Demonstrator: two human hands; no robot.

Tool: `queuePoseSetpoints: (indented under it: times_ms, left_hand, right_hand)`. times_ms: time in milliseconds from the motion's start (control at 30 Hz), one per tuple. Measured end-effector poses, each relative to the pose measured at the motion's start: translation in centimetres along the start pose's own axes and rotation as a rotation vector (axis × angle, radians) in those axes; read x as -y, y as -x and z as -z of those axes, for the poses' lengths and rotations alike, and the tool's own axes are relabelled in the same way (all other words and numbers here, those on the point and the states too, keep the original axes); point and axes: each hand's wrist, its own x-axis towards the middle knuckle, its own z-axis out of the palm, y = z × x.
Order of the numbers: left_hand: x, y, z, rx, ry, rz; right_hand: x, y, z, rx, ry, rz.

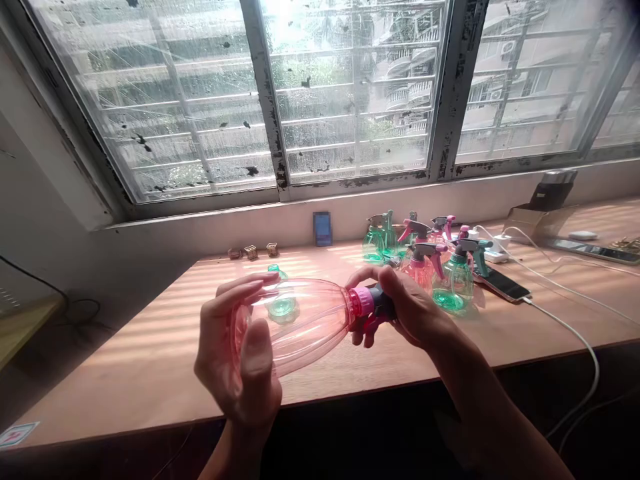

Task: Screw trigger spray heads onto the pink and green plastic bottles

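A clear pink spray bottle (305, 327) lies on its side in the air above the front of the table. My left hand (245, 353) is wrapped round its base, fingers behind and thumb in front. At the other end, my right hand (400, 300) grips the dark grey and pink spray head (375, 303) by the pink collar. A thin tube shows inside the see-through body. Behind the held bottle stands a green bottle (283, 308), partly seen through the pink plastic; no spray head shows on it.
Several green and pink spray bottles (453, 283) with trigger heads stand together at the back right. Beside them a phone (503, 283) is plugged into a white cable (575, 327). Small brown baskets (251, 252) and a blue card (323, 229) sit by the window wall. The wooden table's front edge (345, 395) lies below my hands.
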Motion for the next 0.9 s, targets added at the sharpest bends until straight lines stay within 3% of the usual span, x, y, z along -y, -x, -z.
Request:
queuePoseSetpoints:
  times_ms: [100, 200, 333, 400, 467, 567, 633, 733, 900]
  left_hand:
    - [1.1, 0.8, -0.4, 0.102, -0.034, -0.171]
    - [2.1, 1.2, -0.9, 0.175, -0.113, -0.082]
    - [3.9, 0.8, -0.4, 0.422, -0.307, 0.093]
    - [5.1, 0.1, 0.4, 0.547, -0.436, 0.167]
    - [6.7, -0.5, 1.5, 0.584, -0.567, 0.238]
    - [9.4, -1.3, 3.4, 0.589, -0.733, 0.335]
    - [11.1, -1.5, 4.5, 0.604, -0.815, 0.378]
    - [12.9, -1.4, 5.5, 0.643, -0.893, 0.397]
    - [14.3, -0.7, 5.5, 0.677, -0.967, 0.39]
  right_hand:
    - [0.8, 0.3, 2.1, 0.106, -0.028, -0.029]
    - [2.5, 1.5, 4.0, 0.088, 0.042, -0.03]
    - [4.3, 2.6, 5.2, -0.192, 0.326, 0.018]
    - [4.2, 2.4, 5.4, -0.335, 0.484, 0.039]
    - [3.2, 1.7, 5.8, -0.448, 0.63, 0.086]
    - [1.4, -0.2, 6.7, -0.557, 0.944, 0.089]
    - [0.4, -2.1, 7.7, -0.584, 1.164, -0.003]
    - [-0.3, -5.6, 9.2, -0.561, 1.313, -0.12]
    - [0.0, -11.3, 11.7, -0.541, 1.611, -0.41]
